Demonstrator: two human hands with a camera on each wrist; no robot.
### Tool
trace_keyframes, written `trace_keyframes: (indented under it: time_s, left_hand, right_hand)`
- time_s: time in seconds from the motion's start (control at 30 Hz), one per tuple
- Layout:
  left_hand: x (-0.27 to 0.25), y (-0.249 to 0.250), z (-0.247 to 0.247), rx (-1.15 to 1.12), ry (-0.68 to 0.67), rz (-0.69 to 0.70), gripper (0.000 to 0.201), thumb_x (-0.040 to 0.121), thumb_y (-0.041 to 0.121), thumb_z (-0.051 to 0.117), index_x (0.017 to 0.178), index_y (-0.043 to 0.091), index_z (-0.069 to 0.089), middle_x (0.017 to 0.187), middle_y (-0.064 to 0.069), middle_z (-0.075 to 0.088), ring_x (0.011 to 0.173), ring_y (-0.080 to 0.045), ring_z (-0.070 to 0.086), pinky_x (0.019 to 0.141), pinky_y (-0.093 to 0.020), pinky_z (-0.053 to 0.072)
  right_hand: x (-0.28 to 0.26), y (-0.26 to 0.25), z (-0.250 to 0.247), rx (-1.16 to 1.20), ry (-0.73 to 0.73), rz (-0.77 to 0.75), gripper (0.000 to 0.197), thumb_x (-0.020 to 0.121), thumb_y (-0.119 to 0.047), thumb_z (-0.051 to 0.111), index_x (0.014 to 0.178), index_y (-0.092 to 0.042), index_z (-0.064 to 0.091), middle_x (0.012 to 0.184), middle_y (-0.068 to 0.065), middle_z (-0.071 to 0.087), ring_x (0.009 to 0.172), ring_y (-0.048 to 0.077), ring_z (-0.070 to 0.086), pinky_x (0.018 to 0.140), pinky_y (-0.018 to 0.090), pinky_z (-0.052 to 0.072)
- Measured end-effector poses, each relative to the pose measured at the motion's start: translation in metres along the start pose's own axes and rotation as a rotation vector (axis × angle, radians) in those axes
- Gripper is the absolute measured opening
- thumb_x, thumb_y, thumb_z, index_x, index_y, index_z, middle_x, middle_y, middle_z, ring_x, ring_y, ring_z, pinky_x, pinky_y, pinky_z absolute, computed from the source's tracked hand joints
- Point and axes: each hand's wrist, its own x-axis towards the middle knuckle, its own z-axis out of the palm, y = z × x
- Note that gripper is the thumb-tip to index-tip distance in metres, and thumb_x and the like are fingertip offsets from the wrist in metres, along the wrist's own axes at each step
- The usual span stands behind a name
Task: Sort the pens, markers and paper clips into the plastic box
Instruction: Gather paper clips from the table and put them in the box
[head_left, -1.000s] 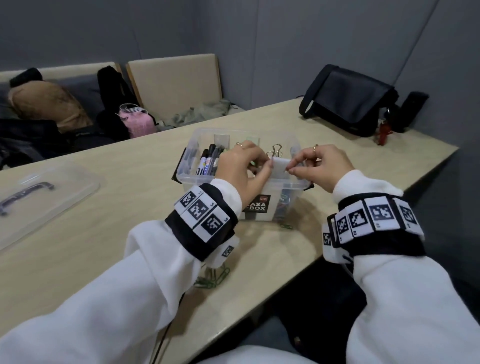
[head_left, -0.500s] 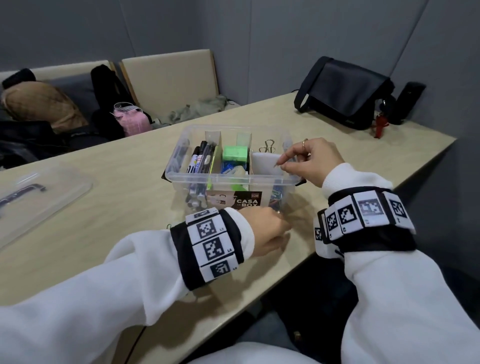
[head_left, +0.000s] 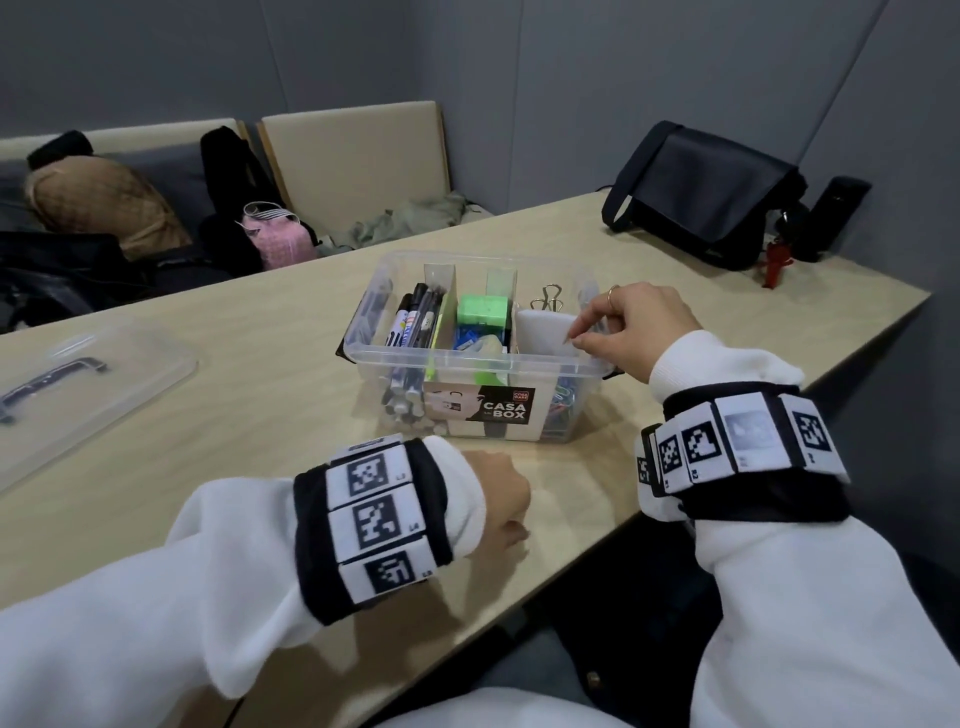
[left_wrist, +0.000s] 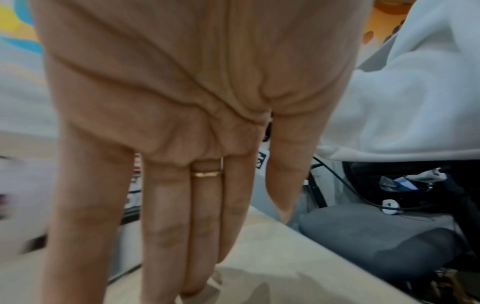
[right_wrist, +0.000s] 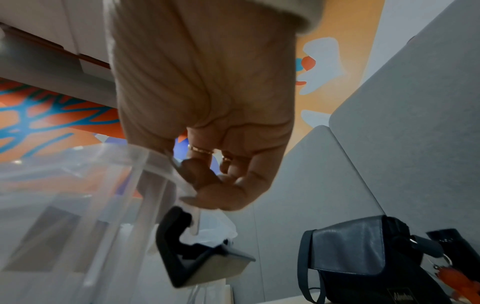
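Observation:
A clear plastic box (head_left: 467, 364) stands mid-table. Its left compartment holds markers and pens (head_left: 415, 322), the middle one a green case (head_left: 482, 310), the right one a gold binder clip (head_left: 548, 299). Coloured paper clips (head_left: 561, 410) show through its right front wall. My right hand (head_left: 576, 338) pinches a white plastic bag (head_left: 543, 332) over the right compartment. The right wrist view shows thumb and fingers closed on the thin plastic (right_wrist: 182, 185). My left hand (head_left: 511, 525) rests on the table in front of the box, fingers (left_wrist: 197, 226) straight with tips on the wood, holding nothing.
The box's clear lid (head_left: 78, 384) lies at the far left of the table. A black shoulder bag (head_left: 701, 202) and a red item (head_left: 774, 260) sit at the back right. The table's front edge runs just below my left hand. Chairs with bags stand behind.
My left hand has let go of the white bag and dropped to the table in front of the box. My right hand still pinches the bag at the box.

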Motion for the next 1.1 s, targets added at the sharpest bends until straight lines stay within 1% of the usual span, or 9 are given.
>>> trace_keyframes:
  time_s: [0.1, 0.33, 0.47, 0.53, 0.63, 0.73, 0.83, 0.93, 1.1]
  left_hand:
    - [-0.024, -0.016, 0.008, -0.042, 0.002, 0.031, 0.034, 0.100, 0.025, 0.035, 0.121, 0.008, 0.056, 0.115, -0.011, 0.062, 0.102, -0.030, 0.056, 0.077, -0.028, 0.038]
    - [-0.071, -0.070, 0.051, -0.341, 0.137, -0.049, 0.032, 0.095, 0.034, 0.040, 0.112, 0.019, 0.063, 0.099, -0.002, 0.068, 0.078, -0.021, 0.053, 0.082, -0.028, 0.046]
    - [-0.096, -0.096, 0.073, -0.639, 0.338, -0.143, 0.088, 0.069, 0.085, 0.030, 0.130, 0.028, 0.055, 0.126, 0.012, 0.060, 0.112, -0.007, 0.057, 0.091, -0.014, 0.038]
    - [-0.103, -0.106, 0.080, -0.666, 0.386, -0.256, 0.102, 0.060, 0.091, 0.027, 0.133, 0.024, 0.052, 0.131, 0.009, 0.055, 0.117, -0.008, 0.053, 0.089, -0.012, 0.036]
    - [-0.110, -0.111, 0.086, -0.567, 0.300, -0.424, 0.067, 0.081, 0.053, 0.057, 0.134, 0.014, 0.047, 0.126, -0.003, 0.051, 0.110, -0.017, 0.057, 0.081, -0.014, 0.036]
    - [-0.114, -0.103, 0.086, -0.594, 0.169, -0.492, 0.041, 0.071, 0.045, 0.075, 0.098, 0.021, 0.056, 0.096, 0.005, 0.057, 0.086, -0.013, 0.060, 0.078, -0.023, 0.048]
    - [-0.114, -0.089, 0.089, -0.632, 0.042, -0.436, 0.031, 0.065, 0.049, 0.077, 0.073, 0.023, 0.062, 0.071, 0.010, 0.062, 0.064, -0.007, 0.055, 0.064, -0.020, 0.046]
    - [-0.109, -0.076, 0.088, -0.719, 0.014, -0.364, 0.028, 0.061, 0.043, 0.081, 0.067, 0.019, 0.067, 0.060, 0.009, 0.061, 0.048, 0.000, 0.049, 0.056, -0.016, 0.044]
    - [-0.092, -0.068, 0.080, -0.696, 0.044, -0.228, 0.021, 0.074, 0.039, 0.074, 0.076, 0.019, 0.067, 0.059, 0.011, 0.056, 0.051, 0.000, 0.048, 0.054, -0.009, 0.039]
  right_hand:
    - [-0.001, -0.002, -0.001, -0.049, 0.004, 0.001, 0.009, 0.081, -0.022, 0.071, 0.080, -0.030, 0.071, 0.065, -0.013, 0.046, 0.075, 0.018, 0.052, 0.066, 0.025, 0.038]
    - [-0.009, -0.036, -0.008, -0.032, 0.121, -0.109, 0.004, 0.082, -0.031, 0.068, 0.078, -0.033, 0.067, 0.067, -0.010, 0.058, 0.073, 0.017, 0.058, 0.062, 0.028, 0.043]
    - [-0.026, -0.073, -0.011, 0.060, 0.086, -0.303, 0.006, 0.084, -0.030, 0.068, 0.083, -0.026, 0.072, 0.063, -0.009, 0.058, 0.059, 0.007, 0.049, 0.063, 0.029, 0.047]
    - [-0.036, -0.093, -0.003, 0.082, -0.052, -0.361, 0.008, 0.084, -0.029, 0.068, 0.084, -0.023, 0.073, 0.063, -0.010, 0.059, 0.056, 0.004, 0.049, 0.061, 0.027, 0.046]
    - [-0.048, -0.111, 0.020, -0.008, -0.420, -0.340, 0.013, 0.084, -0.029, 0.070, 0.090, -0.018, 0.073, 0.067, -0.006, 0.068, 0.057, 0.005, 0.063, 0.065, 0.027, 0.056]
    - [-0.057, -0.113, 0.052, -0.197, -0.808, -0.172, 0.026, 0.081, -0.033, 0.075, 0.097, -0.012, 0.070, 0.074, 0.000, 0.074, 0.062, 0.011, 0.070, 0.059, 0.026, 0.057]
    - [-0.059, -0.109, 0.083, -0.388, -0.891, -0.082, 0.036, 0.068, -0.039, 0.082, 0.091, -0.013, 0.072, 0.083, 0.001, 0.075, 0.079, 0.021, 0.072, 0.078, 0.039, 0.057]
    - [-0.059, -0.107, 0.097, -0.399, -0.934, -0.013, 0.043, 0.066, -0.029, 0.084, 0.100, -0.009, 0.067, 0.089, 0.006, 0.075, 0.083, 0.028, 0.071, 0.087, 0.052, 0.051]
    - [-0.062, -0.110, 0.104, -0.263, -0.917, -0.071, 0.034, 0.076, -0.016, 0.079, 0.106, -0.003, 0.070, 0.090, 0.005, 0.075, 0.074, 0.012, 0.073, 0.070, 0.028, 0.060]
